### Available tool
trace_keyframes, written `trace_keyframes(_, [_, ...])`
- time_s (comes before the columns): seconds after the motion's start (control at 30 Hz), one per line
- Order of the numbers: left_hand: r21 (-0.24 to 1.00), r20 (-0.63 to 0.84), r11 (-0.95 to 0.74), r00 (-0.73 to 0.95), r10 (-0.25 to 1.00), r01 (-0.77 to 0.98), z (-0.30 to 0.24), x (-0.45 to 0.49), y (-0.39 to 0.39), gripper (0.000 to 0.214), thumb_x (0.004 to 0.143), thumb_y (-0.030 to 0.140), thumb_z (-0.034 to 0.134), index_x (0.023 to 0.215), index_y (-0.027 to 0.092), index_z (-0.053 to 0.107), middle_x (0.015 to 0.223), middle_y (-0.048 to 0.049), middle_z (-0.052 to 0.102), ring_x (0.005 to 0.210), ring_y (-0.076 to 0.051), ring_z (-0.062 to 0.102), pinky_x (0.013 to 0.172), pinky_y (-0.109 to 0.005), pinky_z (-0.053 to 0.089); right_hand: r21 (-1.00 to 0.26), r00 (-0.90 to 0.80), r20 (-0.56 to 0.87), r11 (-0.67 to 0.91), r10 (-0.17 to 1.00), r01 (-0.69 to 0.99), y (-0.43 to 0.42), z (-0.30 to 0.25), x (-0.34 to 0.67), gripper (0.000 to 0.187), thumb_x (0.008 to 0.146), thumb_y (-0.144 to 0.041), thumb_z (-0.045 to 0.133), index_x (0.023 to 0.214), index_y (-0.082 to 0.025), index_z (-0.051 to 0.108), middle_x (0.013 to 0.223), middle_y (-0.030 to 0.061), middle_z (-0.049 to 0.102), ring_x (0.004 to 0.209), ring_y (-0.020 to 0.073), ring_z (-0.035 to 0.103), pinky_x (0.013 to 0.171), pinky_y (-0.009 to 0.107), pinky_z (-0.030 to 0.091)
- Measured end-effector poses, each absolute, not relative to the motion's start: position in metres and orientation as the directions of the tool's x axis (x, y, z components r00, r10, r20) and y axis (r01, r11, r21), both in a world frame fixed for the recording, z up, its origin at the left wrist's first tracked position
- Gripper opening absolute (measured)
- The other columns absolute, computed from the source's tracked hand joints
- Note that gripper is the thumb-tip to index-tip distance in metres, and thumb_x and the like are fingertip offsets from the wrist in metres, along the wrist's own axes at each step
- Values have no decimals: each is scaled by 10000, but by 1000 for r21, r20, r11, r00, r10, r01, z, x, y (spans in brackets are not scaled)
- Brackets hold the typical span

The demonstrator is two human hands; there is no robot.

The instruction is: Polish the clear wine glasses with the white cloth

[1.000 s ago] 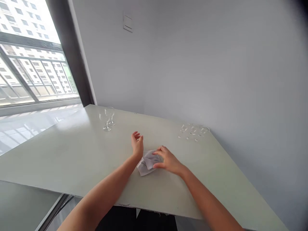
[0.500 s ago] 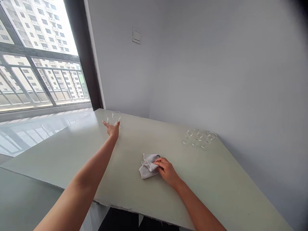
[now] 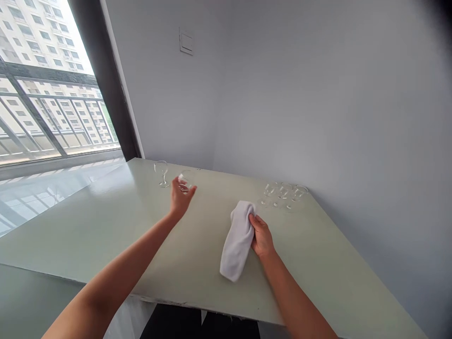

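Note:
My left hand point(image 3: 181, 195) reaches over the back left of the table with its fingers closed round a clear wine glass point(image 3: 186, 177), whose rim shows above them. Just left of it another wine glass point(image 3: 161, 169) stands upright on its stem. In my right hand point(image 3: 262, 235) a white cloth point(image 3: 238, 242) is gripped between thumb and fingers, hanging in a long fold above the tabletop. The stem of the held glass is mostly hidden by my left hand.
Several clear wine glasses point(image 3: 284, 190) stand close together at the back right, near the wall point(image 3: 318, 108). The pale table point(image 3: 197, 254) has its near edge close to my body. A large window point(image 3: 52, 94) is at the left.
My left hand has moved right with a wine glass, leaving another standing at left. My right hand has lifted the cloth off the table, and it now hangs down.

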State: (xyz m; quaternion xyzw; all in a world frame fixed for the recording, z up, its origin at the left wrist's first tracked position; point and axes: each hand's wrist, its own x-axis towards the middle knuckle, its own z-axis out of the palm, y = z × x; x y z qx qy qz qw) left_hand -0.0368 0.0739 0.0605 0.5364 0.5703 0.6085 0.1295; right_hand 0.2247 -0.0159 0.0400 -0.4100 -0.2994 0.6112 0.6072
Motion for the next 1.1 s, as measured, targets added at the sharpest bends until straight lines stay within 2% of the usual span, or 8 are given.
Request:
trace_keyframes(0.13, [703, 517, -359, -94, 851, 614, 55, 22, 45, 605, 688, 364, 633, 1205, 229, 351, 932, -21, 518, 711, -126, 518, 695, -291, 440, -879, 158, -77, 8, 984, -476, -20, 49, 242, 291, 693, -415, 662, 911, -232, 602, 744, -8, 637, 613, 157, 577, 518, 262, 438])
trace_keyframes(0.27, [584, 481, -441, 148, 864, 682, 38, 57, 27, 661, 716, 391, 601, 1285, 261, 292, 1012, -46, 496, 846, -179, 538, 772, -339, 424, -873, 248, -33, 93, 968, -479, -19, 52, 243, 272, 658, -367, 693, 880, -246, 593, 739, -24, 626, 642, 150, 575, 548, 254, 451])
trace_keyframes(0.4, [465, 526, -559, 294, 798, 687, 25, 68, 22, 610, 778, 388, 531, 1308, 241, 269, 1112, -89, 468, 960, -216, 509, 838, -369, 392, -894, 53, 33, 53, 998, -446, -23, 53, 231, 331, 702, -370, 659, 998, -227, 615, 739, -5, 628, 624, 132, 562, 590, 260, 463])
trace_keyframes(0.53, [366, 533, -585, 353, 769, 723, 22, 63, 22, 549, 803, 330, 498, 1304, 221, 304, 1127, -113, 466, 955, -225, 506, 852, -379, 374, -984, -134, 30, 5, 991, -179, -27, 46, 220, 515, 726, -363, 642, 1207, -220, 524, 608, -22, 617, 539, 148, 574, 581, 304, 488])
trace_keyframes(0.63, [298, 513, -627, 433, 741, 720, 21, 60, 19, 474, 811, 289, 479, 1272, 226, 388, 1120, -116, 477, 938, -227, 513, 858, -382, 371, -993, -219, -24, -48, 975, -104, -26, 38, 215, 532, 690, -333, 679, 1190, -209, 545, 607, -8, 629, 553, 170, 612, 537, 303, 504])
trace_keyframes(0.73, [249, 503, -682, 510, 698, 687, 21, 61, 15, 429, 832, 245, 429, 1261, 230, 431, 1120, -123, 491, 944, -230, 521, 857, -383, 372, -987, -269, -43, -83, 962, -139, -25, 33, 213, 465, 677, -328, 694, 1115, -203, 603, 664, 18, 647, 575, 172, 630, 513, 287, 511])
trace_keyframes(0.83, [223, 489, -720, 564, 665, 657, 24, 60, 13, 442, 829, 271, 443, 1269, 229, 435, 1140, -139, 496, 993, -255, 514, 882, -409, 364, -973, -261, -56, -112, 964, -203, -26, 34, 212, 429, 691, -354, 686, 1084, -197, 617, 682, 25, 651, 602, 184, 642, 520, 297, 520])
trace_keyframes(1.1, [183, 476, -731, 592, 651, 657, 45, 55, 10, 401, 824, 195, 434, 1221, 238, 471, 1095, -109, 556, 1104, -245, 480, 1020, -470, 253, -876, -282, -104, -222, 954, -428, -23, 33, 214, 361, 647, -327, 729, 971, -190, 646, 731, 18, 662, 620, 176, 643, 494, 265, 489])
